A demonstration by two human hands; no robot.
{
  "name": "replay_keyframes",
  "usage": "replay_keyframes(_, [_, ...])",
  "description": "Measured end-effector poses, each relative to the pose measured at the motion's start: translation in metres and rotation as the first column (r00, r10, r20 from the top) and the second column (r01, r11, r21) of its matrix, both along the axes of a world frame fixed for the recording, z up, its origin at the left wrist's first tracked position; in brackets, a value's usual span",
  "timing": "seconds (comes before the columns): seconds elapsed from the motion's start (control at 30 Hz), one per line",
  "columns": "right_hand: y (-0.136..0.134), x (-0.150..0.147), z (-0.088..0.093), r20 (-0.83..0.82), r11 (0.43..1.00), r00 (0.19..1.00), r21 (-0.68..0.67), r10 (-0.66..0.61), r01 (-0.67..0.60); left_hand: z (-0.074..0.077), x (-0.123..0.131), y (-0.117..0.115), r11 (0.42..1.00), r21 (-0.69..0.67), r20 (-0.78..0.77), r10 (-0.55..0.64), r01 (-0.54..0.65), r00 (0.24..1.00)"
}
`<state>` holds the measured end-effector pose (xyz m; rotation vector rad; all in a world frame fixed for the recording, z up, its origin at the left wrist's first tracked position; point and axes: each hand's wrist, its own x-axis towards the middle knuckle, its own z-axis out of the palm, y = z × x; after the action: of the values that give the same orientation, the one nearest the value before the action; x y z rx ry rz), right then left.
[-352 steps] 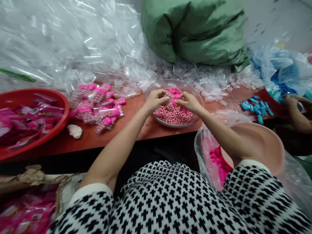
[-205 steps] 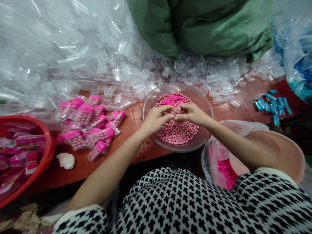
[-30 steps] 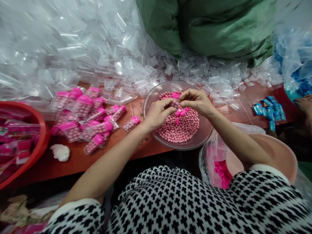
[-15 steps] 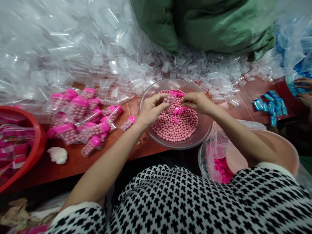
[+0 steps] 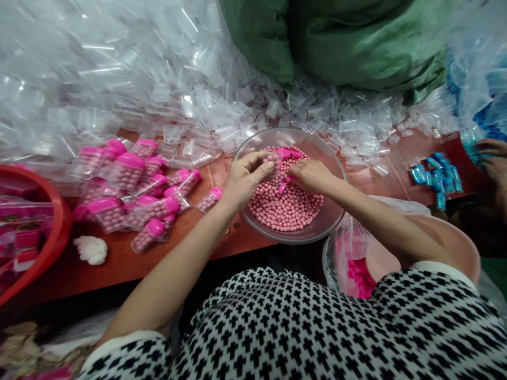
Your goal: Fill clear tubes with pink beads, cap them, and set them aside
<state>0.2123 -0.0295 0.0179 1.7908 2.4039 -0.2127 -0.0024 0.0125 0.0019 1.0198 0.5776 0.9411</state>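
Left hand [image 5: 248,177]: pinching a clear plastic bead-filled container [image 5: 272,158], over the round clear plastic bowl [image 5: 329,156]
Right hand [image 5: 311,176]: fingers bunched above bowl's middle, grip hidden
Bright-pink plastic caps [image 5: 282,187]: inside bowl, nearer right hand

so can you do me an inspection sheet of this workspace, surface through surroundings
Surface: reddish tabletop, with small dark marks near its front edge
Job's things: round see-through bowl of pink beads, with bright pink pieces on top; pink-topped containers heaped on its left
Clutter: heap of clear plastic containers along the back; white lump at left; blue items at right
Hands: left hand grips a bead-filled clear container; right hand is over the bowl, fingertips hidden
Cables: nothing seen
Surroundings: red basin at left, large green sack behind, another person's hands at the right edge
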Motion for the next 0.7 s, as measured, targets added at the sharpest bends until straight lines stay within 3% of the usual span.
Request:
replay_keyframes(0.03, [-0.001, 0.004, 0.001, -0.158, 0.994, 0.982, -0.011, -0.107, 0.106, 0.0, 0.0, 0.0, 1.0, -0.011, 0.007, -0.004, 0.004, 1.0])
replay_keyframes(0.07, [-0.002, 0.007, 0.001, -0.353, 0.978, 0.912, -0.062, -0.209, 0.2, 0.0, 0.001, 0.001, 1.0, -0.024, 0.013, -0.009, 0.009, 1.0])
replay_keyframes(0.13, [-0.004, 0.01, 0.004, -0.699, 0.929, 0.614, -0.248, -0.367, 0.273, -0.001, 0.002, 0.002, 0.998, -0.053, 0.023, -0.02, 0.022, 1.0])
replay_keyframes(0.2, [-0.006, 0.008, 0.008, -0.847, 0.891, 0.284, -0.402, -0.45, 0.213, -0.002, 0.003, 0.003, 0.996, -0.077, 0.027, -0.039, 0.041, 0.999])
replay_keyframes(0.23, [-0.007, 0.004, 0.009, -0.869, 0.882, 0.172, -0.437, -0.465, 0.177, -0.002, 0.003, 0.004, 0.995, -0.085, 0.028, -0.053, 0.055, 0.998])
replay_keyframes(0.3, [-0.01, -0.007, 0.012, -0.894, 0.887, 0.047, -0.434, -0.446, 0.159, -0.002, 0.004, 0.005, 0.991, -0.098, 0.028, -0.084, 0.087, 0.996])
replay_keyframes(0.33, [-0.012, -0.013, 0.013, -0.906, 0.894, 0.028, -0.412, -0.423, 0.173, -0.002, 0.004, 0.005, 0.99, -0.105, 0.033, -0.094, 0.097, 0.995])
replay_keyframes(0.4, [-0.015, -0.024, 0.013, -0.937, 0.917, 0.064, -0.322, -0.345, 0.234, -0.002, 0.004, 0.005, 0.988, -0.116, 0.048, -0.1, 0.105, 0.994])
replay_keyframes(0.53, [-0.019, -0.031, 0.01, -0.952, 0.928, 0.261, -0.052, -0.157, 0.368, -0.007, 0.003, 0.005, 0.99, -0.055, 0.04, -0.124, 0.126, 0.991])
replay_keyframes(0.63, [-0.021, -0.021, 0.014, -0.927, 0.912, 0.364, 0.068, -0.093, 0.405, -0.009, 0.002, 0.005, 0.989, 0.046, -0.012, -0.142, 0.143, 0.99])
replay_keyframes(0.7, [-0.021, -0.013, 0.022, -0.875, 0.909, 0.48, 0.149, -0.062, 0.389, -0.01, 0.002, 0.005, 0.982, 0.121, -0.061, -0.135, 0.142, 0.989])
